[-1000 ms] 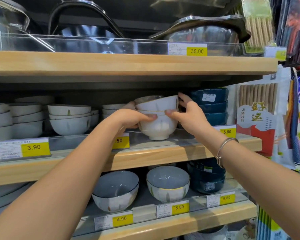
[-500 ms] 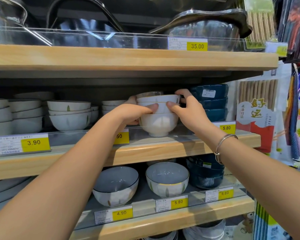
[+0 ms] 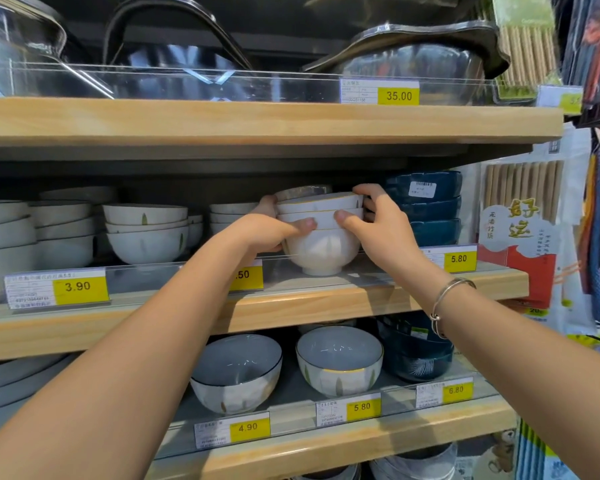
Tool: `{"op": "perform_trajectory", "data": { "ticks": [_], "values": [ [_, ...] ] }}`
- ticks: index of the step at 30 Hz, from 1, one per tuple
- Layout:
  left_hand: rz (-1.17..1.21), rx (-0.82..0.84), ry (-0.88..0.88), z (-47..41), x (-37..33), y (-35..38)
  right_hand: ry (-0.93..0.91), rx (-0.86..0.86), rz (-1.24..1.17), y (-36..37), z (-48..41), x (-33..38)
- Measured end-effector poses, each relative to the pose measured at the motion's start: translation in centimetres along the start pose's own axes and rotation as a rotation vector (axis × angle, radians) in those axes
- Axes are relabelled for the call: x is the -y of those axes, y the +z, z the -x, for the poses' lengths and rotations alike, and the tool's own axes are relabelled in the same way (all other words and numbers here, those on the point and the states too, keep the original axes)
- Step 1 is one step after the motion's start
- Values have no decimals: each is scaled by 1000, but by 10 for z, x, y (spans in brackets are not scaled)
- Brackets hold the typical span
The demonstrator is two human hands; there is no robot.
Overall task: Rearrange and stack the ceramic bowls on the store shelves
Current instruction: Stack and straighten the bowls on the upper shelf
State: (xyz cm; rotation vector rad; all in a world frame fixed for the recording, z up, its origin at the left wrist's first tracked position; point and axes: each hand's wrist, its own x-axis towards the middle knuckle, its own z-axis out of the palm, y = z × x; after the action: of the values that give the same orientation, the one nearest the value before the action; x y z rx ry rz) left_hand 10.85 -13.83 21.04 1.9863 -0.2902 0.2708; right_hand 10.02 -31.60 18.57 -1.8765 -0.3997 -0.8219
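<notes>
A stack of three white ceramic bowls (image 3: 323, 244) with thin gold rims stands on the middle shelf (image 3: 291, 303). My left hand (image 3: 267, 230) grips the stack's left side, thumb across the front. My right hand (image 3: 378, 230) grips its right side, with fingers over the top bowl's rim and thumb on the second bowl. The bowls sit level, nested in one another. A further bowl rim (image 3: 303, 192) shows just behind the stack, partly hidden.
Dark blue bowls (image 3: 430, 209) are stacked just right of my right hand. White bowl stacks (image 3: 146, 233) fill the shelf to the left. The lower shelf holds two white bowls (image 3: 338, 358) and blue bowls (image 3: 416, 355). Clear rails with price tags (image 3: 80, 287) edge each shelf. Chopstick packs (image 3: 520, 216) hang right.
The top bowl was tilted a second ago and has settled level into the stack. Both hands stay on the stack, and the view has shifted slightly.
</notes>
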Motion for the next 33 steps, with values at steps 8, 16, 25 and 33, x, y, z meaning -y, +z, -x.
{"op": "perform_trajectory", "data": {
  "ticks": [8, 16, 25, 33],
  "values": [
    [-9, 33, -19, -2, 1, -1, -26, 21, 4, -2, 2, -1],
    [-113, -344, 257, 29, -13, 10, -233, -198, 24, -4, 28, 16],
    [-57, -115, 397, 106, 36, 54, -262, -68, -65, 9, 116, -9],
    [-526, 80, 170, 120, 95, 78, 113, 154, 272, 21, 135, -75]
  ]
}}
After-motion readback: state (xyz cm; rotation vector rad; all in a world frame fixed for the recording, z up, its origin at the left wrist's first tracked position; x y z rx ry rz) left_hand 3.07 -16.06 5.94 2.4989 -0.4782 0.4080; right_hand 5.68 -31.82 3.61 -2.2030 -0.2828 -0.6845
